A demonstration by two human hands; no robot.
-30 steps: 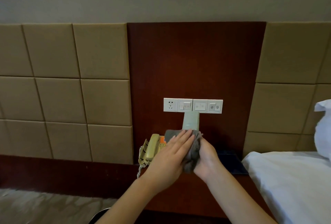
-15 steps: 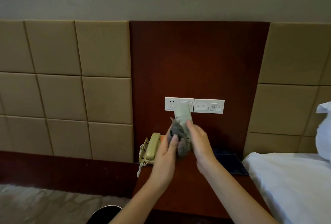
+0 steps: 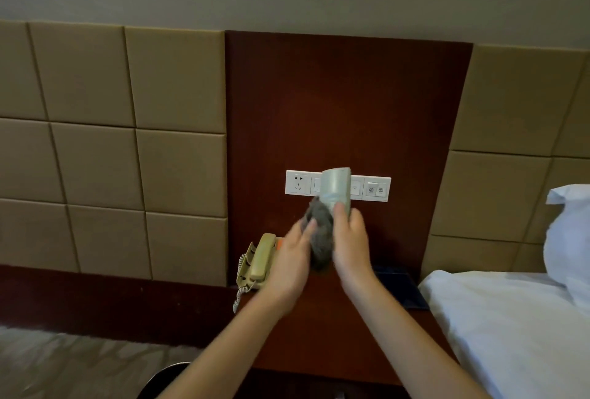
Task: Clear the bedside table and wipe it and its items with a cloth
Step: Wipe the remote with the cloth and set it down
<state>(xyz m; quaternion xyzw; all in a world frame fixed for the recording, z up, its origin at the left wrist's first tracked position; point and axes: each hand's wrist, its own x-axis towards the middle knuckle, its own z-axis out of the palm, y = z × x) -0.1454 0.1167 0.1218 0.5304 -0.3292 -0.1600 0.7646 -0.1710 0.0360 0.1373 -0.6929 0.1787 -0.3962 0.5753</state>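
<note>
Both forearms reach in from the lower edge, hands meeting above the back of the dark red-brown worktop (image 3: pixel 319 334). Right hand (image 3: pixel 349 245): fingers and thumb curled round the lower end of a pale green item (image 3: pixel 336 184), flat and oblong, held upright in the air. Its upper end overlaps the white switch panel (image 3: pixel 298 183) on the wooden wall panel (image 3: pixel 348 104) behind. Grey cloth (image 3: pixel 321 229): bunched, lying against the left face of the pale green item and hanging down between the two hands. Left hand (image 3: pixel 292 267): palm turned toward the cloth, fingers on its left side. Motion blur here, so the fingers only appear mostly straight, pressing rather than pinching. Beige telephone (image 3: pixel 258 259) sits at the back left corner of the worktop, handset in its cradle, coiled cord dropping off the left edge. A dark flat folder (image 3: pixel 402 290) lies at the back right, against the wall panel. White bed (image 3: pixel 510 334) butts up to the worktop's right side, with a white pillow (image 3: pixel 568 239) at the far right. Padded tan squares (image 3: pixel 127 143) cover the wall on both sides of the wood. Pale carpet (image 3: pixel 64 366) at lower left.
</note>
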